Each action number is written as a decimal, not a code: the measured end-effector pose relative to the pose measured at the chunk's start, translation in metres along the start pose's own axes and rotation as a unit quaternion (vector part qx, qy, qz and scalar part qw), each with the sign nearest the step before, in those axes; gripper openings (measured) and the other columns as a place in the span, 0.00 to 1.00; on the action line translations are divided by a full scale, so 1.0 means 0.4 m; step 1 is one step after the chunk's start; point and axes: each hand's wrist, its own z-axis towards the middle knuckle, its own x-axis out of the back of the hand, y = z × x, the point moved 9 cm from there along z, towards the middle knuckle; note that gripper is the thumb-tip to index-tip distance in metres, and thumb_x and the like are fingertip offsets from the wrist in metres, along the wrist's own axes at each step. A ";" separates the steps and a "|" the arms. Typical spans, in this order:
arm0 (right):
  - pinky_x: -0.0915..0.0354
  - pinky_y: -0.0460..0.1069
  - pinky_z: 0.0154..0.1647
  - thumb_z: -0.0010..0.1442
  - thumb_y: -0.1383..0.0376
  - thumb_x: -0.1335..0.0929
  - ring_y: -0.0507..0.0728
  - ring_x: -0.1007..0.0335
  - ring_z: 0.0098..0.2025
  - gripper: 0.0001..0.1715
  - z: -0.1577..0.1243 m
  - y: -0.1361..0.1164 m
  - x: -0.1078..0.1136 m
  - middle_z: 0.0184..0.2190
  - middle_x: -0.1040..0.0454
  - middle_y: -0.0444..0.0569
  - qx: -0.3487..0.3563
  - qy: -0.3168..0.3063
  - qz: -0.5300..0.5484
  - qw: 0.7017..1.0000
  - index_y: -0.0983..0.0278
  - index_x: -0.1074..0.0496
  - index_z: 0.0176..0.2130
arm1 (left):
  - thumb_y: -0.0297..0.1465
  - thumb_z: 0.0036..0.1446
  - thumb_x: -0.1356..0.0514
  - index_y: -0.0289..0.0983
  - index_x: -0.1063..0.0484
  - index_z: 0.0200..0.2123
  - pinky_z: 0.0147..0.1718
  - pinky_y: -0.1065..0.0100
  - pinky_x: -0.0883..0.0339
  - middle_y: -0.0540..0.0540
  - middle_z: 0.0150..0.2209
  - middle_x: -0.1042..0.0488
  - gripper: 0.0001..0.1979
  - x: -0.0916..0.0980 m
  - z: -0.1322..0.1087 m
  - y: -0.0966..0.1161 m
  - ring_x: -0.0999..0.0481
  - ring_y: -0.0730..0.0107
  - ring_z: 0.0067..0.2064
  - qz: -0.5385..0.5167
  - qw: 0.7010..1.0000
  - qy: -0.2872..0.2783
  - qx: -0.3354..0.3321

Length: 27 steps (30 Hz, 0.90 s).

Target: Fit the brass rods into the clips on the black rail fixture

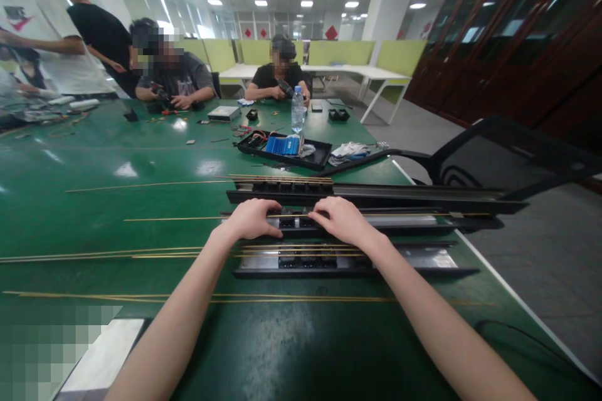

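My left hand (251, 219) spans the middle black metal channel (395, 222), its thumb at the near wall and its fingers at the far wall. Facing it, my right hand (341, 219) has thumb and fingertips drawn together over the same channel. A small black block (286, 222) sits in the channel between the hands. Across the channel runs a thin brass-coloured rod (164, 219), passing at my right fingertips. Exactly what those fingertips pinch is hidden.
Similar channels with black blocks lie behind (423, 193) and in front (442, 258). Several loose rods (301, 297) cross the green table (188, 163). Beyond are a black tray (320, 153), a water bottle (297, 113) and gloves (350, 151). A chair (498, 156) stands right; people work across the table.
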 end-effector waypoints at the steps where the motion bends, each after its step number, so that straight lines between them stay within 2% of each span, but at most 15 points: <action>1: 0.39 0.50 0.39 0.69 0.56 0.37 0.58 0.27 0.38 0.18 -0.001 0.000 -0.001 0.34 0.21 0.49 -0.001 0.000 0.000 1.000 0.62 0.24 0.34 | 0.52 0.42 0.32 0.44 0.27 0.56 0.51 0.61 0.31 0.46 0.53 0.22 0.37 -0.002 0.001 -0.001 0.23 0.51 0.52 0.002 1.000 0.001 0.000; 6: 0.41 0.48 0.37 0.69 0.57 0.36 0.57 0.27 0.36 0.17 -0.006 0.003 -0.005 0.33 0.21 0.49 -0.010 0.001 0.006 1.000 0.61 0.25 0.33 | 0.53 0.42 0.32 0.44 0.27 0.56 0.51 0.61 0.31 0.46 0.53 0.22 0.38 -0.006 0.002 -0.003 0.23 0.50 0.53 0.008 1.000 0.003 -0.001; 14: 0.41 0.49 0.39 0.69 0.56 0.37 0.57 0.26 0.38 0.17 -0.009 0.007 -0.006 0.34 0.20 0.49 -0.012 -0.003 -0.008 1.000 0.61 0.24 0.36 | 0.52 0.42 0.32 0.43 0.27 0.56 0.51 0.61 0.31 0.45 0.53 0.22 0.38 -0.004 0.001 -0.002 0.23 0.50 0.53 0.000 1.000 0.006 -0.006; 27: 0.43 0.53 0.46 0.69 0.60 0.35 0.59 0.30 0.40 0.18 -0.006 -0.034 0.026 0.36 0.19 0.51 0.041 0.005 -0.072 0.997 0.64 0.20 0.34 | 0.52 0.41 0.32 0.44 0.27 0.56 0.51 0.62 0.31 0.45 0.52 0.22 0.38 -0.004 0.001 -0.003 0.23 0.51 0.52 -0.001 1.000 0.008 -0.004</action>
